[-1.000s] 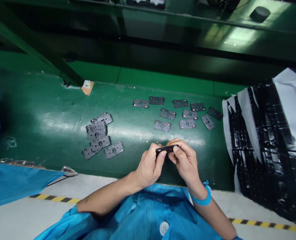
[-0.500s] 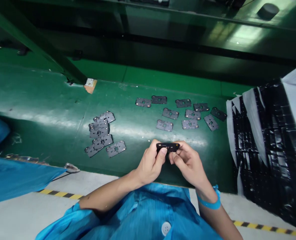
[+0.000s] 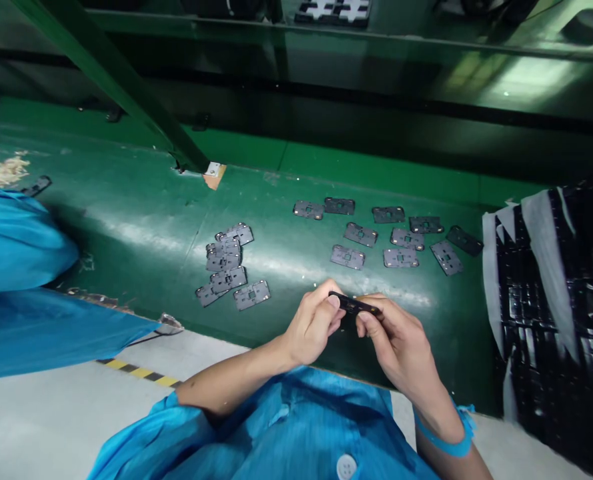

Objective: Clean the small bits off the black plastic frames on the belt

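Observation:
A flat black plastic plate [image 3: 353, 305] is held between my two hands above the front of the green bench, tilted so mostly its narrow side shows. My left hand [image 3: 316, 319] pinches its left end, thumb on top. At the right end, my right hand [image 3: 396, 337] grips it between thumb and fingers. Beyond my hands, several similar dark plates [image 3: 347, 257] lie spread on the bench, each with a small square opening. To the left, an overlapping pile of such plates [image 3: 225, 255] lies near a single plate [image 3: 252, 295].
A black-wrapped stack with whitish tape [image 3: 546, 267] stands at the right. A green post [image 3: 141, 107] slants down to the bench [image 3: 141, 213]. Someone in blue clothing [image 3: 16, 247] is close at the left. A dark shelf [image 3: 401, 40] runs along the back.
The held plate has turned from roughly level to sloping down at the right, and my right hand has shifted toward its right end. The camera view has swung left.

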`<move>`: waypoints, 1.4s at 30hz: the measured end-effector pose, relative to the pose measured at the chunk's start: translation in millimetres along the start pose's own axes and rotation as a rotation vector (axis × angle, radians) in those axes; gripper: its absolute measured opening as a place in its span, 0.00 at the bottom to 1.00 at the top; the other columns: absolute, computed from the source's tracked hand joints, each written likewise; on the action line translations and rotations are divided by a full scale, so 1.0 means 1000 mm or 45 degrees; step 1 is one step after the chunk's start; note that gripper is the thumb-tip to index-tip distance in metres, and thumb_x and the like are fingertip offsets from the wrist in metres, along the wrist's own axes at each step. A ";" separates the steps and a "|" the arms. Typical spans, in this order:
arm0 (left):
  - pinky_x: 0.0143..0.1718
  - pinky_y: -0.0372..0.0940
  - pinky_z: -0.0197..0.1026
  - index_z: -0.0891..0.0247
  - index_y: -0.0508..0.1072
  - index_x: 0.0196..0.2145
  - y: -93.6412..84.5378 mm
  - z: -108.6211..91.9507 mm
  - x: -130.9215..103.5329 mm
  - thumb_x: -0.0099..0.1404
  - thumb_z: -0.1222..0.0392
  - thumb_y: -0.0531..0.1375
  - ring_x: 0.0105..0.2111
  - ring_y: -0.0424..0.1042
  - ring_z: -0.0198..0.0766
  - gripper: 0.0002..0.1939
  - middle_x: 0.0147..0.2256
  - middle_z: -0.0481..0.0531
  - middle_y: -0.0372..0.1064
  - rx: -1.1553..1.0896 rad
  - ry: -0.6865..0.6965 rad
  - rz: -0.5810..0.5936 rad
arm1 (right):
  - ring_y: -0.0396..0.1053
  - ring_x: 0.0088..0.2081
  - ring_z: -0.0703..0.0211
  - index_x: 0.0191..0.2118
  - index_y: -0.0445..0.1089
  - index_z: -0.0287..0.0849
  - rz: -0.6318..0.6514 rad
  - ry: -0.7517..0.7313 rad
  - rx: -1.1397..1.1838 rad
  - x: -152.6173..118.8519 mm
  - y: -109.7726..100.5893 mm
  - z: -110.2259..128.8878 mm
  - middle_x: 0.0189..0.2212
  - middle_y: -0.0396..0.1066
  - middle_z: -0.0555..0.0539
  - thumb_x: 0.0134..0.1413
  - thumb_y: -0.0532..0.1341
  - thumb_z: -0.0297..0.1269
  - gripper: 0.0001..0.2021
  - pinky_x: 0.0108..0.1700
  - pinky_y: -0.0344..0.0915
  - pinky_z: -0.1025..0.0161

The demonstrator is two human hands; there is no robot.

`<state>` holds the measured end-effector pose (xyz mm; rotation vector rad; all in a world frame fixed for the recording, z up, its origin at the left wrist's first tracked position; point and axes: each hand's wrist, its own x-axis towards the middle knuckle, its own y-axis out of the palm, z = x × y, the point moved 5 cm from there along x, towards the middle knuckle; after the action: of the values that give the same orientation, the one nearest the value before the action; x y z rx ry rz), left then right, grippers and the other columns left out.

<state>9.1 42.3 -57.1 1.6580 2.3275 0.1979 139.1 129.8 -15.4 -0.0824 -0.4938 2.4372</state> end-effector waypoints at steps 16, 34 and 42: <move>0.23 0.52 0.34 0.59 0.61 0.34 -0.003 0.005 0.000 0.80 0.39 0.50 0.20 0.54 0.30 0.23 0.23 0.40 0.53 0.067 0.017 0.002 | 0.69 0.32 0.58 0.41 0.71 0.46 0.038 -0.063 -0.071 -0.002 0.000 0.006 0.32 0.68 0.49 0.74 0.58 0.28 0.09 0.36 0.64 0.61; 0.31 0.60 0.38 0.59 0.65 0.43 -0.003 -0.002 0.005 0.76 0.63 0.52 0.25 0.63 0.34 0.03 0.27 0.42 0.63 0.493 0.035 0.089 | 0.67 0.29 0.61 0.42 0.71 0.45 -0.107 0.111 -0.027 -0.002 -0.019 -0.013 0.29 0.68 0.52 0.76 0.58 0.34 0.07 0.35 0.63 0.63; 0.56 0.69 0.50 0.59 0.73 0.60 -0.011 -0.032 0.012 0.75 0.56 0.63 0.54 0.74 0.48 0.18 0.55 0.60 0.71 0.962 0.207 0.140 | 0.68 0.30 0.60 0.50 0.71 0.44 -0.005 0.274 0.090 -0.001 -0.030 -0.022 0.28 0.70 0.52 0.77 0.57 0.37 0.07 0.36 0.64 0.63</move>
<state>-14.6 51.3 -30.9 2.1553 2.6126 -0.6281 161.0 157.9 -24.5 -0.3098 -0.3105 2.4036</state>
